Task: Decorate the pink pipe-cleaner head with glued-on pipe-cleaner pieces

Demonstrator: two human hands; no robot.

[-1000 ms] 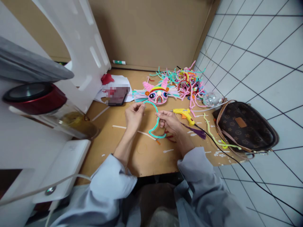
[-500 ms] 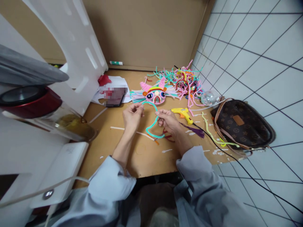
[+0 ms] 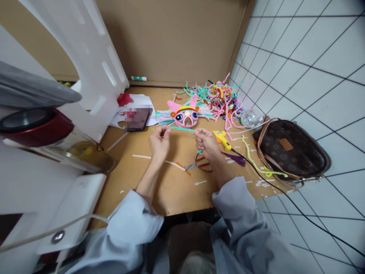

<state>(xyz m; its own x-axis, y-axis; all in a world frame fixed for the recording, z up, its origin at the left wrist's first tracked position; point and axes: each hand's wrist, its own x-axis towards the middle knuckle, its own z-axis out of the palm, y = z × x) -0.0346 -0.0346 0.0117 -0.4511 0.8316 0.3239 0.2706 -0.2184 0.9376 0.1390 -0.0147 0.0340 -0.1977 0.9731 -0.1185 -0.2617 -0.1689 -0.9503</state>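
A turquoise pipe cleaner [image 3: 182,129] stretches nearly straight between my two hands, above the table. My left hand [image 3: 160,141] pinches one end of it. My right hand [image 3: 205,140] is closed around it further along, and a short turquoise piece shows below that hand. Just beyond lies a pink animal head [image 3: 186,116] with big blue eyes, pink ears and a yellow-and-red band. Red-handled scissors [image 3: 196,164] lie under my right wrist, partly hidden. White and orange pipe cleaner pieces [image 3: 171,163] lie beside the blades.
A yellow glue gun [image 3: 224,140] with a black cord and a purple tassel [image 3: 235,158] lie to the right. Behind is a tangled pile of pipe cleaners [image 3: 222,97]. A brown handbag [image 3: 293,150] stands at right, a phone [image 3: 138,118] on paper at left, near a glass jug [image 3: 85,150].
The pipe cleaner, curved in an S before, is now pulled nearly straight. My right hand has moved slightly right, and more of the scissors shows.
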